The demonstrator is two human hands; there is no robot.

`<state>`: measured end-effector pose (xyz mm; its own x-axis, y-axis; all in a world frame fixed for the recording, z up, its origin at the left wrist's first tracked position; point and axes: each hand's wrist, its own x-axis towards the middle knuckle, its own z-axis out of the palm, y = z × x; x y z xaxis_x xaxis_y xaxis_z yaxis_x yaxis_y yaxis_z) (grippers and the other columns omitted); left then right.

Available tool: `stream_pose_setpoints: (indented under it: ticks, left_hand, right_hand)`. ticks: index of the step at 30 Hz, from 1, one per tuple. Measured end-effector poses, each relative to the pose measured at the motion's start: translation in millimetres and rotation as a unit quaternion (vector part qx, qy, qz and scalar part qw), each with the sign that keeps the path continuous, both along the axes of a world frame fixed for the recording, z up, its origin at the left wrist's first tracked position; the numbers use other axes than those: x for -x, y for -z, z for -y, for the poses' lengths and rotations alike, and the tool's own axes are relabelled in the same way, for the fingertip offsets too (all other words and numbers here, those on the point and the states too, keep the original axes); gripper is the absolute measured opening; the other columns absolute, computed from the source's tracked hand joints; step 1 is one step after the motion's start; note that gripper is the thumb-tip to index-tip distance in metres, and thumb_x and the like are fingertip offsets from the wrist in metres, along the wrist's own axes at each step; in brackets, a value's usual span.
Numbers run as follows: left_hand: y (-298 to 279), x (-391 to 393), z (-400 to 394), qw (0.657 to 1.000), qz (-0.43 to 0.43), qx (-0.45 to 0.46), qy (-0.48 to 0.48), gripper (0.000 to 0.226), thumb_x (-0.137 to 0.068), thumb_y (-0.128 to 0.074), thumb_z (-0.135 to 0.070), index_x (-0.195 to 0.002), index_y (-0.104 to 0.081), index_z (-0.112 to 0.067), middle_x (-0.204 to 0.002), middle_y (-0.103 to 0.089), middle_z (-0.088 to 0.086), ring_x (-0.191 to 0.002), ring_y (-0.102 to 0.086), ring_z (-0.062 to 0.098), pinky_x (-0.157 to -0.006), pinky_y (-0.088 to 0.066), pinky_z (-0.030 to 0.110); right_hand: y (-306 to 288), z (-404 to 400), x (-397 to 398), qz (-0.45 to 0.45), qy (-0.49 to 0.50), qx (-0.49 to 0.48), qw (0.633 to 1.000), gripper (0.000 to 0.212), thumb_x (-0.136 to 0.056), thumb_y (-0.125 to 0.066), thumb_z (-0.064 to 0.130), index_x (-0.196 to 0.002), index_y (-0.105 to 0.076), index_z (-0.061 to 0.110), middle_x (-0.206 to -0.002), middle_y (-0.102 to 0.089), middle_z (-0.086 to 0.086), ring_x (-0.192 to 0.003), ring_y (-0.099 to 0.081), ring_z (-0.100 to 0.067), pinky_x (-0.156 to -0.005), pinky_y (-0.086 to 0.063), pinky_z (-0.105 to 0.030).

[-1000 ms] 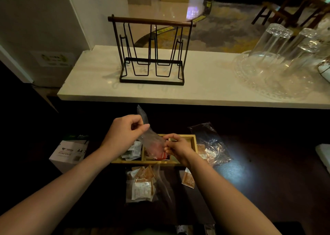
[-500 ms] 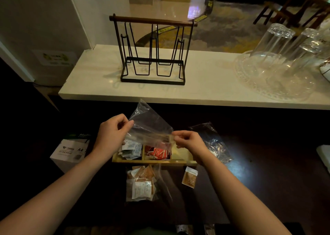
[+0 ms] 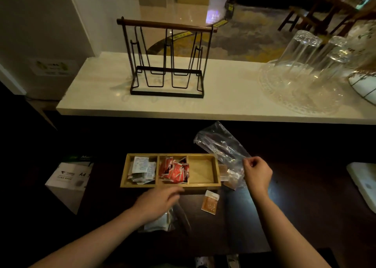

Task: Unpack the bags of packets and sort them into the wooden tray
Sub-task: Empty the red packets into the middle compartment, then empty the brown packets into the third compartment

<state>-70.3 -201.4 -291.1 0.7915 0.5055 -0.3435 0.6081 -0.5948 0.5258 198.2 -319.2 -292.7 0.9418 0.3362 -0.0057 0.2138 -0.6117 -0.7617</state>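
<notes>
Wooden tray (image 3: 171, 185) on dark table: white packets (image 3: 140, 169) left, red packets (image 3: 174, 170) middle, right compartment bare. Empty bag (image 3: 221, 145) pinched by right hand (image 3: 257, 173). Left hand (image 3: 156, 203) spread loosely over full bag (image 3: 160, 223).

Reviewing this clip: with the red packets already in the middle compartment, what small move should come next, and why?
Probably the right hand drops the empty clear bag aside while the left hand takes the full bag of packets beneath it. The wooden tray holds white packets left and red packets in the middle; its right compartment is bare.
</notes>
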Motion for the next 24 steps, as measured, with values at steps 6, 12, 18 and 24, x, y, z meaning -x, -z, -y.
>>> stream_pose_setpoints:
  ticks: [6, 12, 18, 24]
  left_hand:
    - [23.0, -1.0, 12.9, 0.999, -0.043, 0.007, -0.007, 0.019, -0.095, -0.044, -0.038, -0.089, -0.058, -0.027, -0.097, -0.059, -0.005, -0.096, -0.056, 0.014, -0.078, -0.040, 0.029]
    - [25.5, 13.0, 1.6, 0.982, -0.007, 0.102, -0.157, 0.020, -0.089, -0.054, -0.007, -0.083, -0.057, -0.026, -0.074, -0.052, -0.006, -0.063, -0.057, 0.013, -0.055, -0.049, 0.028]
    - [19.4, 23.3, 3.8, 0.920, 0.124, 0.138, -0.346, 0.081, -0.086, -0.060, 0.001, -0.144, -0.016, -0.033, -0.074, -0.063, 0.010, -0.057, -0.062, 0.017, -0.043, -0.044, 0.018]
    - [16.9, 24.8, 1.7, 0.839, 0.166, 0.258, -0.449, 0.008, -0.088, -0.059, 0.002, -0.081, -0.063, -0.001, -0.064, -0.057, 0.010, -0.054, -0.051, 0.018, -0.042, -0.043, 0.019]
  right_hand:
    - [23.2, 13.4, -6.8, -0.061, 0.017, 0.136, 0.989, 0.023, -0.081, -0.052, 0.028, -0.080, -0.064, 0.009, -0.079, -0.069, -0.016, -0.075, -0.065, -0.035, -0.065, -0.049, -0.033]
    - [39.6, 21.4, -5.7, -0.098, -0.071, 0.283, 0.952, 0.047, -0.074, -0.046, 0.057, -0.088, -0.064, 0.017, -0.085, -0.071, -0.013, -0.075, -0.068, -0.032, -0.076, -0.056, -0.038]
    - [12.5, 24.0, 9.8, -0.004, -0.041, 0.275, 0.961, 0.053, -0.093, -0.041, 0.049, -0.132, -0.041, 0.014, -0.111, -0.066, -0.023, -0.104, -0.060, -0.041, -0.079, -0.045, -0.041]
    - [3.1, 18.8, 46.0, 0.034, -0.074, 0.173, 0.982, 0.043, -0.095, -0.044, 0.037, -0.134, -0.038, 0.020, -0.096, -0.068, -0.010, -0.087, -0.065, -0.031, -0.065, -0.043, -0.033]
